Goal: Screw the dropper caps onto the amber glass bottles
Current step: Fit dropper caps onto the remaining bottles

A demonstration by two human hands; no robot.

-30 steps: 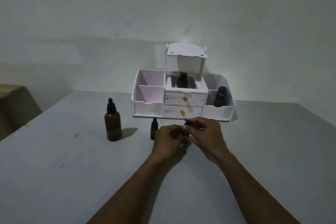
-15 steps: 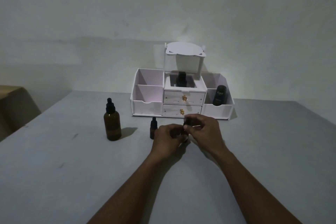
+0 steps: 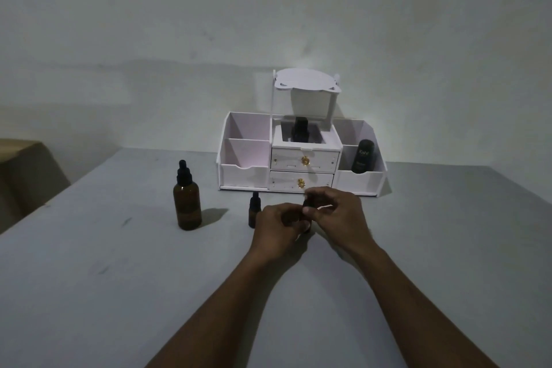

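Amber small bottle (image 3: pixel 305 225) sits gripped in left hand (image 3: pixel 276 225); right hand (image 3: pixel 334 213) pinches its dropper cap (image 3: pixel 307 203). Capping seems underway. Next: twist until snug.

The table (image 3: pixel 89 278) is seen as a matt grey surface with faint scuffs. Smooth amber glass with a dull sheen is shown by the large bottle (image 3: pixel 187 206), capped in black. The organizer (image 3: pixel 245 178) looks like smooth white plastic, its drawer knobs (image 3: pixel 305 160) shiny gold.

Single head view, looking forward and down across table (image 3: pixel 89 278), hands close below.
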